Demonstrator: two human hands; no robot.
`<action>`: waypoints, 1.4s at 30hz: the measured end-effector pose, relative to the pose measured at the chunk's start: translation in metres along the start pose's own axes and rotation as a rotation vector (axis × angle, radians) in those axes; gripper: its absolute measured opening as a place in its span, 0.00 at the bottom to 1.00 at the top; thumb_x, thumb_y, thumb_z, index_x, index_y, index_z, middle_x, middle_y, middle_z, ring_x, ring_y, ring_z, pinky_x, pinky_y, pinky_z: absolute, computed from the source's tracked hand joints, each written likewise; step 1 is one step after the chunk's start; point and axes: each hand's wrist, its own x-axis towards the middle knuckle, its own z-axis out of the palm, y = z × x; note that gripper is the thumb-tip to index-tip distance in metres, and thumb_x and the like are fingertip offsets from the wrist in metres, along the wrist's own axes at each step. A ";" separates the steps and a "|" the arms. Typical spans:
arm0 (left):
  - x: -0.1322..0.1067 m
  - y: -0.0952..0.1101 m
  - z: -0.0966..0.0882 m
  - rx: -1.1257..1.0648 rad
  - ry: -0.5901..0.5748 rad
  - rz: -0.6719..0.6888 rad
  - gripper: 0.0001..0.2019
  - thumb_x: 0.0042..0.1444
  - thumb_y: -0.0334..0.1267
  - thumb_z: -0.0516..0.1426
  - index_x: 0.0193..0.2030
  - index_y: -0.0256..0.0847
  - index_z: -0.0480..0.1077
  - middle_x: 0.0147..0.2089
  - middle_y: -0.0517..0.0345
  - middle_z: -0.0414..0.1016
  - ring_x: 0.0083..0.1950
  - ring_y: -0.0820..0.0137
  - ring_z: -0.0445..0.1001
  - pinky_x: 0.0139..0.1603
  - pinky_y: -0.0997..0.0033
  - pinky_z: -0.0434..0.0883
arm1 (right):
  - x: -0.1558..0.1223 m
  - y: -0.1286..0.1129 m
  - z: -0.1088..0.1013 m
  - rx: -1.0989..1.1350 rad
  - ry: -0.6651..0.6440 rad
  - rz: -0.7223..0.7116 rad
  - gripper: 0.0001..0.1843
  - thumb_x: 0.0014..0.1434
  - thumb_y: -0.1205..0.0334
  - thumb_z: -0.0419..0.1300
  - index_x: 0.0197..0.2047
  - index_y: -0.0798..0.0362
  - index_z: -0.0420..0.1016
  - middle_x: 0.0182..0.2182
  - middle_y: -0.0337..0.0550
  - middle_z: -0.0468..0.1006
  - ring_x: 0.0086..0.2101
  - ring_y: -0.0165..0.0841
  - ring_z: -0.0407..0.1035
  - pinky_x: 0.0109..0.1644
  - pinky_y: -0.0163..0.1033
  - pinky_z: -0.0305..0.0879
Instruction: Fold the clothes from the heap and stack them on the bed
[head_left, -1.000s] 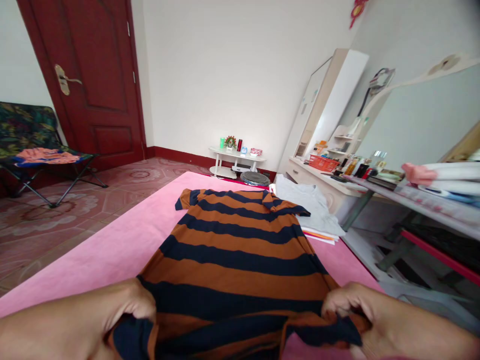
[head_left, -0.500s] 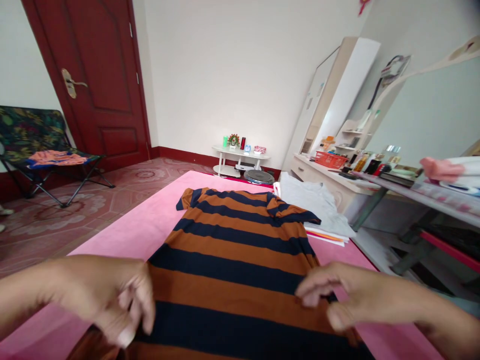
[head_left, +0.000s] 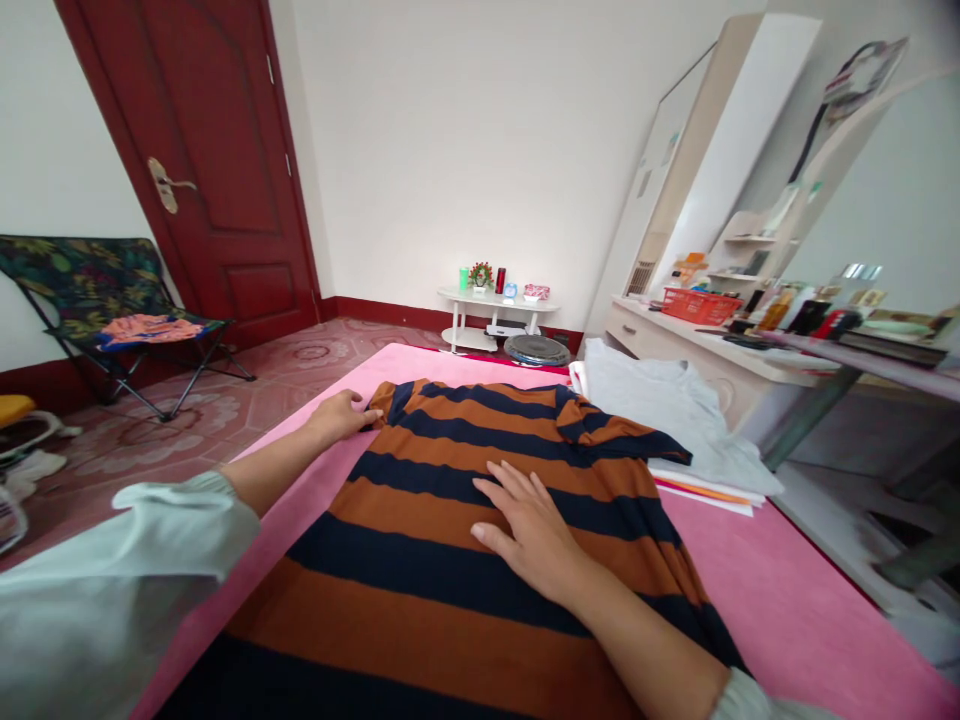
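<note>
A short-sleeved T-shirt with wide brown and navy stripes lies spread out on the pink bed cover, its collar end away from me. My left hand reaches to the far left sleeve, with its fingers closed at the sleeve's edge. Over the middle of the chest, my right hand is palm down with fingers spread, on or just above the fabric. The right sleeve reaches onto a stack of folded clothes, topped by a light grey garment.
A folding chair holding an orange cloth stands by the red door. Beyond the bed is a small white table with a plant and cups. On the right, a dresser carries a red basket and bottles.
My left hand has moved forward from the near left side to the left sleeve. My right hand has gone from the shirt's right edge to its middle and flattened out. The view has shifted slightly.
</note>
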 end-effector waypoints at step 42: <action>-0.058 0.085 0.000 0.345 0.098 1.245 0.13 0.59 0.29 0.47 0.43 0.43 0.71 0.35 0.54 0.69 0.39 0.66 0.69 0.42 0.67 0.66 | 0.002 0.005 0.003 0.040 0.061 -0.003 0.28 0.59 0.47 0.54 0.62 0.44 0.62 0.66 0.42 0.52 0.65 0.39 0.42 0.67 0.53 0.33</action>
